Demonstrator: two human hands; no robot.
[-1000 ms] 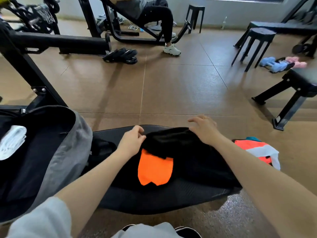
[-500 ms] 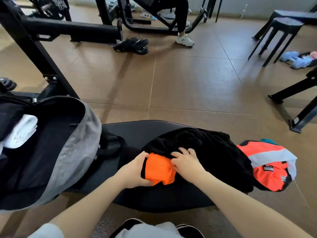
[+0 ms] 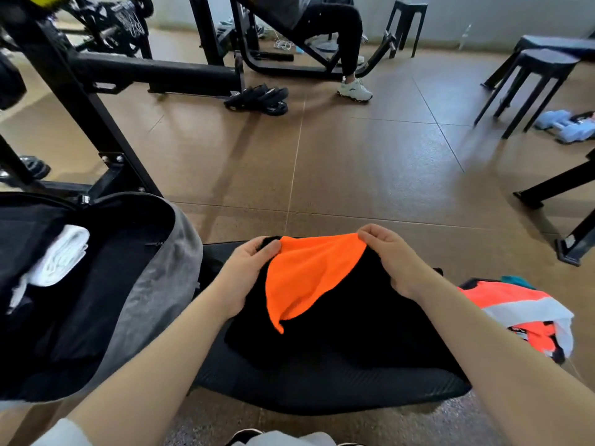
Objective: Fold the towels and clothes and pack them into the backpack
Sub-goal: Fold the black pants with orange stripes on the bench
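Note:
A black garment with an orange panel (image 3: pixel 309 278) lies on a black padded bench (image 3: pixel 322 391) in front of me. My left hand (image 3: pixel 248 275) pinches the garment's top edge at the orange panel's left corner. My right hand (image 3: pixel 389 259) pinches the same edge at the right corner, so the orange panel is lifted and stretched between them. An open grey and black backpack (image 3: pixel 154 284) stands at the left with a rolled white towel (image 3: pixel 61 255) inside. A crumpled orange, grey and white garment (image 3: pixel 521 310) lies at the bench's right end.
Black gym machine frames (image 3: pixel 96 130) rise at the left and back. A person sits on a bench at the back, white shoe (image 3: pixel 354 90) on the floor. Black sandals (image 3: pixel 257 99), black stools (image 3: pixel 531 75), blue dumbbells (image 3: pixel 566 125) and another bench's legs (image 3: pixel 566 217) stand around the brown floor.
Both hands moved from the garment's near side to its far edge and lifted it. The orange panel, small and bunched before, now spreads wide between the hands.

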